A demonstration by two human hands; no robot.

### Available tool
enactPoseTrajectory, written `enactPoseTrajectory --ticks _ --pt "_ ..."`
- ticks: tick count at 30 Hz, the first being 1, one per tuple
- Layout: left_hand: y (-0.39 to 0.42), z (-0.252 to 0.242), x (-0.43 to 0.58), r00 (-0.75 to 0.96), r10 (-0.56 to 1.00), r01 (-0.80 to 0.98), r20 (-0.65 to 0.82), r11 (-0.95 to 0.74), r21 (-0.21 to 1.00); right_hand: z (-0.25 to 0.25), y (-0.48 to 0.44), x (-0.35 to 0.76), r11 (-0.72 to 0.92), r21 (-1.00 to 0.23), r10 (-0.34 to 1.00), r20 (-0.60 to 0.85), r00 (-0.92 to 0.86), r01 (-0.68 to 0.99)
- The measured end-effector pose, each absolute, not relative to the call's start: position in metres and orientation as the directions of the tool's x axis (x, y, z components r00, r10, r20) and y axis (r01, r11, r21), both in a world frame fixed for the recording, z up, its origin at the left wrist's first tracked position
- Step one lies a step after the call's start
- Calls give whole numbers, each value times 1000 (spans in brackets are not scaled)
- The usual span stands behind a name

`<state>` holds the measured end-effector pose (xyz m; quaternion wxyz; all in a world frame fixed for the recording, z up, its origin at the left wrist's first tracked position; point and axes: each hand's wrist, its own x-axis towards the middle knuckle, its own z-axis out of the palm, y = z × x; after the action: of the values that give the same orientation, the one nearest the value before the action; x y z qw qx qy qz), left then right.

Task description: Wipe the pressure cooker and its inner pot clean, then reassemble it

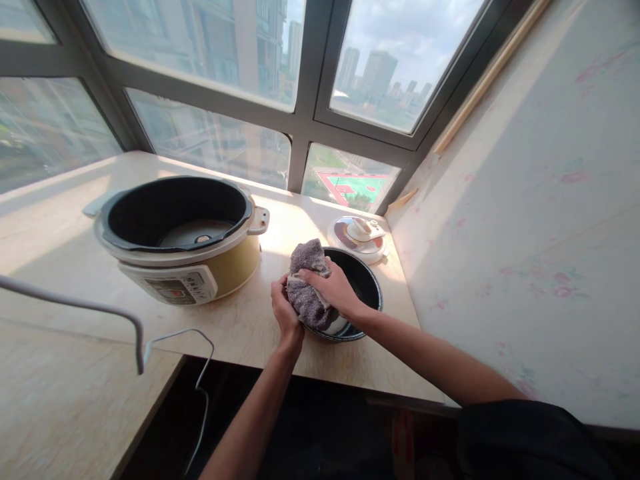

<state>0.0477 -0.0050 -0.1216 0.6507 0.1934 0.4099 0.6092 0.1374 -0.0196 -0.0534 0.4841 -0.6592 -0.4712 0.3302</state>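
A black inner pot (367,283) with a speckled rim sits on the pale countertop near the wall. My right hand (333,287) is closed on a bunched purple-grey cloth (309,257), its thumb across the top. The cloth lies over the pot's left rim and hides it. At that same side my left hand (286,310) curls around the edge of the pot, against the cloth; its fingertips are partly hidden. The light bottom of the pot shows below the cloth.
A cream and gold electric cooker (235,267), lidless with a dark interior, stands on the left. Behind the pot lies a round white lid (357,237). A grey cable (100,305) crosses the left side. Windows and a flowered wall (500,233) border the countertop (380,367).
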Motion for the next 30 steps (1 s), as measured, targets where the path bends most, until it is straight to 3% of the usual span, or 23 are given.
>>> enactPoseTrajectory --ticks 4,7,11,15,20,23,27,30 --pt "-5 -122 41 -120 983 -486 -138 63 872 -36 -41 152 8 -792 993 78 89 610" --pt "1 -127 35 -61 991 -452 -122 82 888 -23 -55 169 82 -649 994 0 -107 756" --pt "9 -129 30 -53 990 -395 -128 97 914 -8 -68 196 128 -284 954 -226 -196 950" --pt "10 -123 25 46 997 -328 -65 77 941 -3 -64 225 276 -6 927 -264 -268 961" --pt "9 -118 18 162 987 -273 -1 46 961 -14 -45 243 391 132 912 -189 -364 911" --pt "10 -119 17 174 985 -272 -7 55 961 -28 -30 239 381 180 915 -216 -341 907" --pt "10 -119 21 170 985 -311 -24 77 947 -52 -12 219 200 191 948 -285 -141 961" --pt "9 -118 24 141 988 -369 -69 117 922 -69 -3 200 27 148 972 -236 9 989"
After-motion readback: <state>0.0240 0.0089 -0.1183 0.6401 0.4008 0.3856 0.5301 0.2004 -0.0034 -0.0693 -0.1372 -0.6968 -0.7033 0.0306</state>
